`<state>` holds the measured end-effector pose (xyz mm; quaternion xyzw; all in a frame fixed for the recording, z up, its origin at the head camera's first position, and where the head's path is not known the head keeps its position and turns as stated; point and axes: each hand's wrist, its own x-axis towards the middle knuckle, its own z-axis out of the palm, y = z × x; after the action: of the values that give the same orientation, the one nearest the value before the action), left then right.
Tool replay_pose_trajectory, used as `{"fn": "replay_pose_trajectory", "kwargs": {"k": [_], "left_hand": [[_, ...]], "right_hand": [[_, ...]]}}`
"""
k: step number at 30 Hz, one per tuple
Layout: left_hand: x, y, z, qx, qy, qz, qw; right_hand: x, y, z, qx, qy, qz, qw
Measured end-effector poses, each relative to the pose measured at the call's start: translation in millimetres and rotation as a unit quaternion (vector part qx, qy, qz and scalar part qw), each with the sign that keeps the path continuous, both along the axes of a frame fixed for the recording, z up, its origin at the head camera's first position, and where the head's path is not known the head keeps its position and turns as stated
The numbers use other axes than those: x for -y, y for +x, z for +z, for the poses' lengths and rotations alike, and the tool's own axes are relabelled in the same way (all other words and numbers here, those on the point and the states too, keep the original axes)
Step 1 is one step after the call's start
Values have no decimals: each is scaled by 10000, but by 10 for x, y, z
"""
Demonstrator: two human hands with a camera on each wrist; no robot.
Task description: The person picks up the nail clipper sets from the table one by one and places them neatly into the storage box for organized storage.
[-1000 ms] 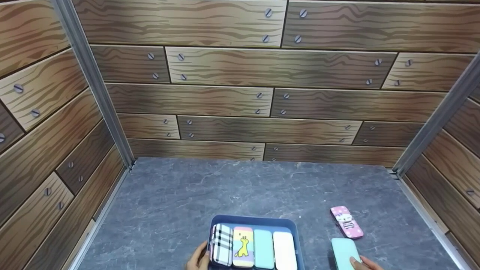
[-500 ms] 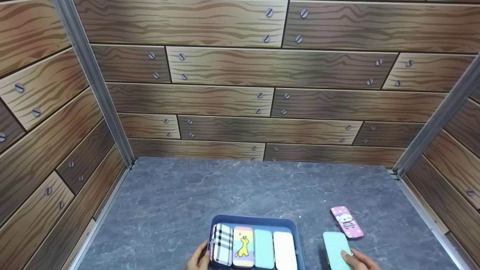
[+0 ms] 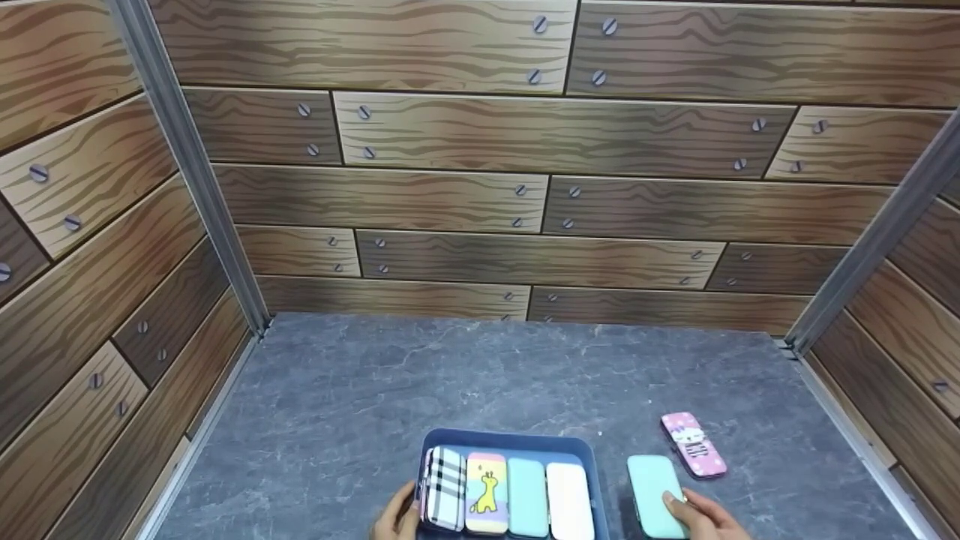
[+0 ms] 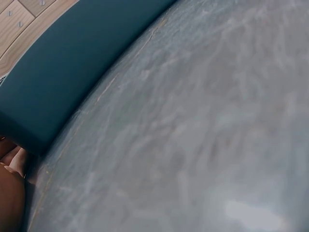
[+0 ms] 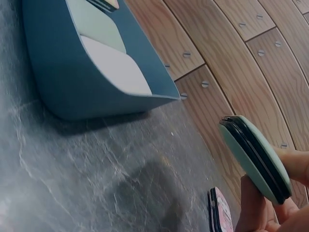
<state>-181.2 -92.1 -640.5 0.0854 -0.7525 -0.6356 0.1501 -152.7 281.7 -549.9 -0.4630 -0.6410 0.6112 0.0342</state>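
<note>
My right hand [image 3: 709, 517] pinches a mint-green, flat, rounded case [image 3: 657, 495], thumb on its upper face and fingers underneath. In the right wrist view the case [image 5: 256, 157] is held above the table, its dark seam running between two pale green shells. At the left wall of a blue bin [image 3: 517, 438], my left hand [image 3: 396, 514] holds the side; most of this hand is out of view. Inside the bin, side by side, lie a black-and-white plaid case [image 3: 447, 489], a giraffe case [image 3: 487, 493], another mint case [image 3: 528, 497] and a white case [image 3: 569, 501].
A pink case [image 3: 694, 445] with a cat-like picture lies on the grey marbled table [image 3: 450, 375], behind and right of the held case. Wood-patterned panels [image 3: 480, 202] with metal corner posts [image 3: 202, 172] enclose the table at the back and sides.
My right hand has carried the mint-green case leftward and slightly farther from me, closer to the bin. The left hand, bin and pink case have stayed in place.
</note>
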Motion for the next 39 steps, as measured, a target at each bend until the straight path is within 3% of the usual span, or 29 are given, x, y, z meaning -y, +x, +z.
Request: {"fn": "replay_pose_trajectory", "kwargs": {"k": [4,18,28,39], "left_hand": [[6,9,50,406,22,-99,9991],[8,9,26,478,176,-36,9987],[-3,-16,5,336,234,-17,9992],[-17,-17,18,257,298,9,9992]], "right_hand": [[80,-7,1,-240,201,40,9995],[325,-73,7,-1112,49,-62,9938],[473,-135,66,-1113,-119,180,9935],[612,-171,96,-1115,69,545,9922]]}}
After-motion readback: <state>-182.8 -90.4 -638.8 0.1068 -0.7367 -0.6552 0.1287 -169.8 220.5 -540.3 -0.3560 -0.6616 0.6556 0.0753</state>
